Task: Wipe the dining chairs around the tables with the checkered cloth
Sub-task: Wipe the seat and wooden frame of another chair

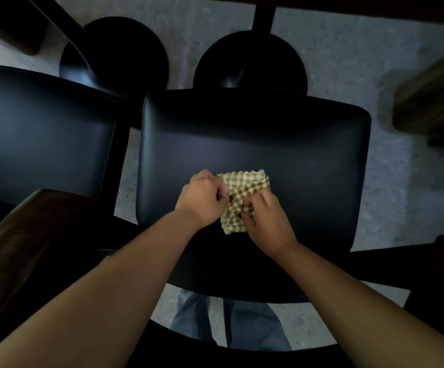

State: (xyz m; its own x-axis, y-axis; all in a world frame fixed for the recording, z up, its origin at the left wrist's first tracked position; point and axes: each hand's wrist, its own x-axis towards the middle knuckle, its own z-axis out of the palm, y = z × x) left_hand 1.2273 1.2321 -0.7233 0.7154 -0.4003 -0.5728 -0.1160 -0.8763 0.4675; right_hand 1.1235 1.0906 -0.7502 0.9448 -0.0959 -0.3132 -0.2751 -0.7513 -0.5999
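Observation:
A folded green-and-cream checkered cloth (244, 189) lies on the black padded seat of a dining chair (255, 139) directly below me. My left hand (202, 197) pinches the cloth's left edge with curled fingers. My right hand (266, 219) grips the cloth's near right part, its fingers bent over the fabric. The lower half of the cloth is partly hidden between the two hands. The chair's dark curved backrest (242, 288) runs under my forearms.
A second black chair seat (40, 134) stands close on the left, with a brown wooden backrest (16, 251) at the lower left. Two round black table bases (114, 54) (250, 62) stand on the pale speckled floor beyond. A blurred wooden piece (433, 99) is at the right.

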